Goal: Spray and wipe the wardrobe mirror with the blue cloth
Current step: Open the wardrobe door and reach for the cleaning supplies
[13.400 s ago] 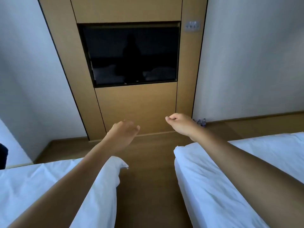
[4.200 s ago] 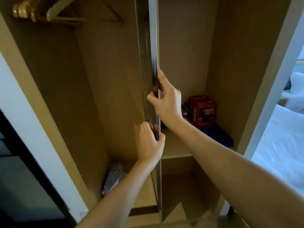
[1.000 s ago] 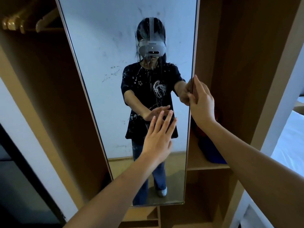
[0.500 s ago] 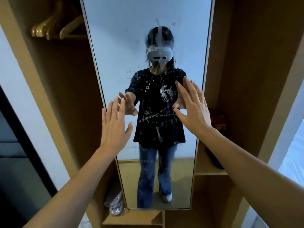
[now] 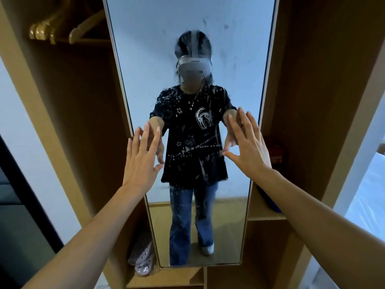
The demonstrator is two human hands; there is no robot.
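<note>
Facing a spotted mirror with nothing yet in hand

Standing before the wardrobe mirror [image 5: 187, 38], the person holds both palms up to the glass. The left hand [image 5: 141, 161] has its fingers straight and spread near the mirror's left edge; the right hand [image 5: 248, 147] is likewise flat and splayed near the right edge. Neither holds anything, and whether the fingertips actually touch the glass cannot be told from this view.

As for progress, I judge the task barely begun. The mirror faces the room, but its surface shows white speckles and streaks across the middle and faint smudges higher up, so no cleaning appears done. No spray bottle is visible anywhere. A blue object [image 5: 268, 201] lies on the wardrobe shelf [image 5: 264, 215] just right of the mirror, partly hidden behind the right forearm; it may be the blue cloth, though too little shows to be sure. Fetching cloth and spray, spraying and wiping all remain.

Around the mirror: wooden hangers [image 5: 52, 32] hang on the rail at upper left, a pair of pale perforated slippers [image 5: 143, 257] sits on the wardrobe floor at lower left, and a reddish box [image 5: 277, 151] stands on the shelf behind the right hand. Nothing blocks the glass itself; the raised right arm covers part of the shelf
</note>
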